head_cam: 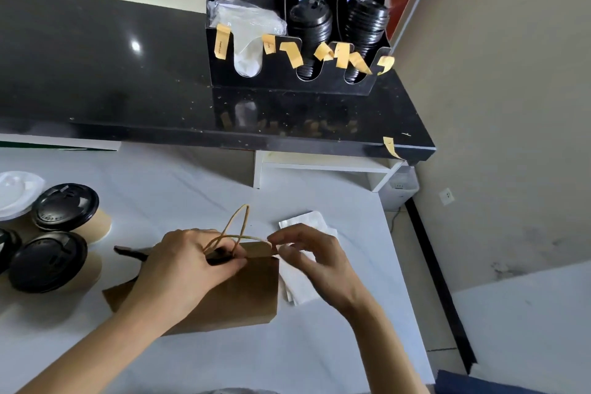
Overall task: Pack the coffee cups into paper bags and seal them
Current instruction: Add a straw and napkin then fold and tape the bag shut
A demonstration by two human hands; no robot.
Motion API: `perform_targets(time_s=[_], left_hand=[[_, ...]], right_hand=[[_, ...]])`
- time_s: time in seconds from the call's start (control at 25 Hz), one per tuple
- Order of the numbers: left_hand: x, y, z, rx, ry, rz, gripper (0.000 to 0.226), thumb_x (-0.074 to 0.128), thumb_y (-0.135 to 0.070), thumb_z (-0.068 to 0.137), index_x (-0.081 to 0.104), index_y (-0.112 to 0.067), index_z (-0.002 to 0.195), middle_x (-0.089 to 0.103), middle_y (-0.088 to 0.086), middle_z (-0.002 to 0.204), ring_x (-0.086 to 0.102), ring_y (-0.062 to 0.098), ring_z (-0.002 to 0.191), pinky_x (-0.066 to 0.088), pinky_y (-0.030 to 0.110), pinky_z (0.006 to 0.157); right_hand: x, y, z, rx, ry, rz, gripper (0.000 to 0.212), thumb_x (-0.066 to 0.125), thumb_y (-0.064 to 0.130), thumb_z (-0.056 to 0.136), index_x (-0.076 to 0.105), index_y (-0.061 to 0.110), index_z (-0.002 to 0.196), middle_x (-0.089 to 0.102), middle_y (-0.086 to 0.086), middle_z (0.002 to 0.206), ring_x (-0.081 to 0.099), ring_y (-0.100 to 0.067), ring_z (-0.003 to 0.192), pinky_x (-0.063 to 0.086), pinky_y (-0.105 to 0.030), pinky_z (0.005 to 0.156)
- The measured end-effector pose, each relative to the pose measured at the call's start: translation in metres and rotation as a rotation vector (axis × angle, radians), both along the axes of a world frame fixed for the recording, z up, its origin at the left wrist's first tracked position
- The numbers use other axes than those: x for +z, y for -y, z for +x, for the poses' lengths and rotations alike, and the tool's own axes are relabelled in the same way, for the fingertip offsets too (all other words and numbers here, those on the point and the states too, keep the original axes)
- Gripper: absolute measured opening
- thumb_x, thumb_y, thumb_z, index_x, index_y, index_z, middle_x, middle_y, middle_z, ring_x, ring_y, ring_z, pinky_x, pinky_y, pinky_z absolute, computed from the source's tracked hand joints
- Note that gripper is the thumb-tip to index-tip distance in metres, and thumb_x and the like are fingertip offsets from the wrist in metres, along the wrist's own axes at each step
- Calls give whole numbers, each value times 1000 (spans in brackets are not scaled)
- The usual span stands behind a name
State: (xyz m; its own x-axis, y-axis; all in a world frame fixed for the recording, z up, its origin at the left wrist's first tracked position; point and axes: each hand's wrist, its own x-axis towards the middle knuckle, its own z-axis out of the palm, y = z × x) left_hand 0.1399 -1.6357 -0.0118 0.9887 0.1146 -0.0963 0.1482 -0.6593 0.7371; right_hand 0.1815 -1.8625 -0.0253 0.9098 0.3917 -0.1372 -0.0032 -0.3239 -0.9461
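Fingers of the left hand (195,261) pinch the kraft paper bag (236,294) mouth closed; right hand (307,253) pinches its folded top edge, likely for sealing.

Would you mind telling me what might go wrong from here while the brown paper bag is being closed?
1. The left hand grips the top of the brown paper bag beside its twine handles, while the right hand pinches the opposite corner; uneven pulling might tear the paper.
2. The black-lidded coffee cups stand close to the left forearm, so a sideways sweep could knock them.
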Motion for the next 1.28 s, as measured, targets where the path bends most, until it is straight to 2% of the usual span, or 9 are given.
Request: perform_targets(time_s=[0.2,0.36,0.44,0.64,0.72,0.84,0.96,1.08,1.28], left_hand=[[2,2,0,4,5,1,19,87,-36,74,73,-48,80,71,-29,77,64,-1,88,54,35,78],[1,2,-1,-2,2,-4,17,87,-38,74,74,-48,80,72,-29,78,65,-1,88,54,36,79],[2,3,-2,10,-2,-21,19,87,-37,74,74,-48,80,72,-29,79,65,-2,89,54,36,80],[2,2,-3,17,-4,-28,18,89,-36,73,75,-47,78,71,-31,78,65,-4,86,55,34,78],[1,1,-3,16,-7,-25,15,89,-37,73,77,-46,76,71,-32,79,65,-5,87,55,33,79],[2,2,-4,21,-9,-36,15,89,-37,72,77,-45,78,71,-31,79,66,-3,87,55,34,78],[0,2,-4,21,0,-37,16,89,-37,72,77,-45,79,71,-31,79,67,-4,86,55,34,78],[0,1,-4,19,6,-37,15,89,-37,72,77,-43,78,71,-31,80,67,-4,86,55,33,78],[0,1,-4,28,9,-32,17,89,-39,72,77,-45,81,71,-32,80,66,-5,88,55,34,79]], right_hand=[[6,36,61,-706,-164,225,56,52,63,97,71,12,109,77,-11,99,74,-24,96,55,-38,86],[20,77,115,-1013,-397,483,71,43,78,91,66,15,116,72,-10,110,71,-27,103,55,-46,94],[25,89,135,-1048,-500,547,69,47,76,90,67,14,111,72,-9,108,71,-26,103,54,-46,95],[33,86,159,-977,-543,373,31,61,45,95,68,16,88,70,0,90,70,-16,90,52,-35,86],[36,85,164,-968,-529,334,18,63,33,96,70,16,95,72,2,90,71,-14,84,52,-32,79],[39,84,165,-1012,-470,278,24,69,24,95,70,13,116,76,1,92,74,-11,84,54,-30,75],[40,83,164,-1054,-411,225,25,74,24,92,71,14,114,77,0,93,75,-9,82,53,-29,69],[45,80,161,-1102,-366,209,17,75,25,90,67,16,102,75,-3,96,74,-10,86,51,-28,68],[67,58,142,-1048,-209,175,15,74,27,91,63,23,82,71,0,89,72,-15,96,56,-30,81]])
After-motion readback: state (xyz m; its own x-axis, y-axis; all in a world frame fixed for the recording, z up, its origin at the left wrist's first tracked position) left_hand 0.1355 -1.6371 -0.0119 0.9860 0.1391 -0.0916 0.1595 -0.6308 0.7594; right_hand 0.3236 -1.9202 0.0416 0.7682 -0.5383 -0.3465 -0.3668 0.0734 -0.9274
